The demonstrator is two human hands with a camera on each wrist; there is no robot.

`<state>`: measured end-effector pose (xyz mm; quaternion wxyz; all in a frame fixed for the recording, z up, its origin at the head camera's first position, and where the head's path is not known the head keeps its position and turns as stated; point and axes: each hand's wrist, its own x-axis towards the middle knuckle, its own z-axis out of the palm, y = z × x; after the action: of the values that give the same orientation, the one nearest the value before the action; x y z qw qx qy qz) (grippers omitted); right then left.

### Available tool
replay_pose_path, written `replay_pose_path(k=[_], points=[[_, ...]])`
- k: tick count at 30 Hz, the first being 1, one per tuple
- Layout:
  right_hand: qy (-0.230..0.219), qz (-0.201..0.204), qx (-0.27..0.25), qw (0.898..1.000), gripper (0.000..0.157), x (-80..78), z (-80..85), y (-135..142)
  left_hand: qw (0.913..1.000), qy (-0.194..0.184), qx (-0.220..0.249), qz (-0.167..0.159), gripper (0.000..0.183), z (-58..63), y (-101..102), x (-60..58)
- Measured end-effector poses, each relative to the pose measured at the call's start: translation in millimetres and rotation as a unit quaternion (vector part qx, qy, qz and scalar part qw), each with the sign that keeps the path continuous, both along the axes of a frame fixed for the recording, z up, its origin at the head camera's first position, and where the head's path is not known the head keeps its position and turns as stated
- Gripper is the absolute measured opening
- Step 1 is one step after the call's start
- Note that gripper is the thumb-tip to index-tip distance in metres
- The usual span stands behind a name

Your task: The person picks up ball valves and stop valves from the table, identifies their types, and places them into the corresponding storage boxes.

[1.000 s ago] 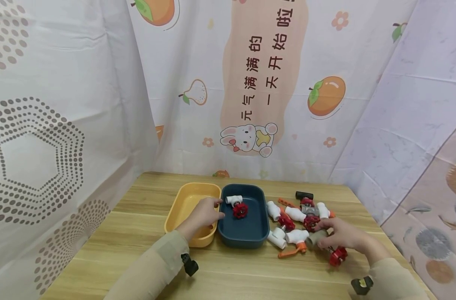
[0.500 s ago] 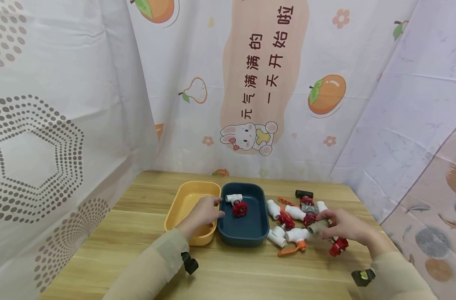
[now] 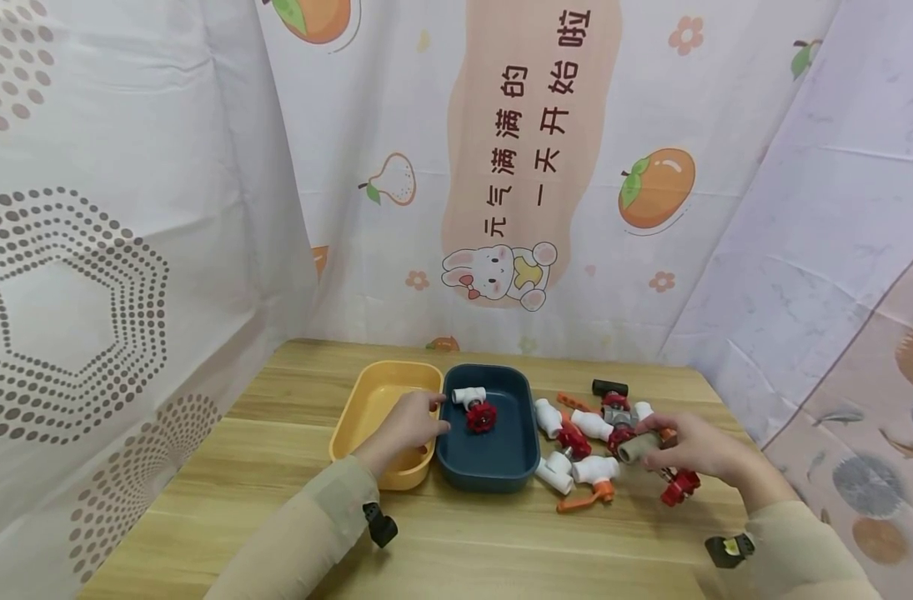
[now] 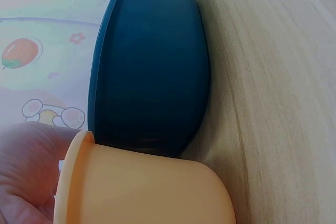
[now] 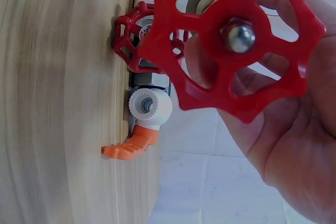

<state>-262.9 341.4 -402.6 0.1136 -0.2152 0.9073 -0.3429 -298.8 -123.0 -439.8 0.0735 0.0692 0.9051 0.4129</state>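
Observation:
My right hand (image 3: 692, 446) holds a grey gate valve (image 3: 639, 447) by its body, over the right side of the table. Its red handwheel (image 5: 212, 40) fills much of the right wrist view, with fingers showing behind the spokes. My left hand (image 3: 407, 425) reaches across the yellow bin (image 3: 343, 417), thumb and forefinger apart at the near side of the dark blue bin (image 3: 494, 483). In the left wrist view, part of that hand shows behind the yellow bin's rim. Inside the blue bin lies a white valve (image 3: 469, 396) with a red handwheel.
Several valves lie close together right of the blue bin, among them a white one with an orange lever (image 3: 587, 502) and a white one with a red handwheel (image 3: 574, 440). A black-ended piece (image 3: 609, 388) lies behind them. Patterned curtains (image 3: 396, 275) surround the wooden table (image 3: 471, 550).
My right hand has lifted the grey valve slightly away from the other valves, turning its open end more into view. My left hand stays in place.

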Motion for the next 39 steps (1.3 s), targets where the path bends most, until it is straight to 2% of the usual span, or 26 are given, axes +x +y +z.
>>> replay_pose_path(k=[7, 16, 23, 35, 39], points=[[0.020, -0.010, 0.006, 1.000, 0.048, -2.1, -0.1, -3, 1.0000, -0.003, -0.003, 0.004, 0.055, -0.5, 1, 1.2], [0.011, -0.030, -0.001, 0.999, 0.050, -4.5, 0.5, -11, 0.9999, 0.012, -0.010, 0.001, 0.055, -2.5, 2, 1.3], [0.014, -0.027, -0.013, 0.999, 0.046, -9.0, -0.8, -17, 0.9999, 0.010, -0.007, 0.002, 0.055, -3.9, 1, -1.4], [0.012, -0.064, -0.020, 0.998, 0.051, -15.3, 2.5, -37, 1.0000, 0.006, -0.006, 0.004, 0.055, -1.2, 1, -0.8], [0.017, -0.064, -0.023, 0.998, 0.053, -20.1, 2.6, -44, 0.9999, 0.008, -0.006, 0.002, 0.055, -2.4, 0, -1.2]])
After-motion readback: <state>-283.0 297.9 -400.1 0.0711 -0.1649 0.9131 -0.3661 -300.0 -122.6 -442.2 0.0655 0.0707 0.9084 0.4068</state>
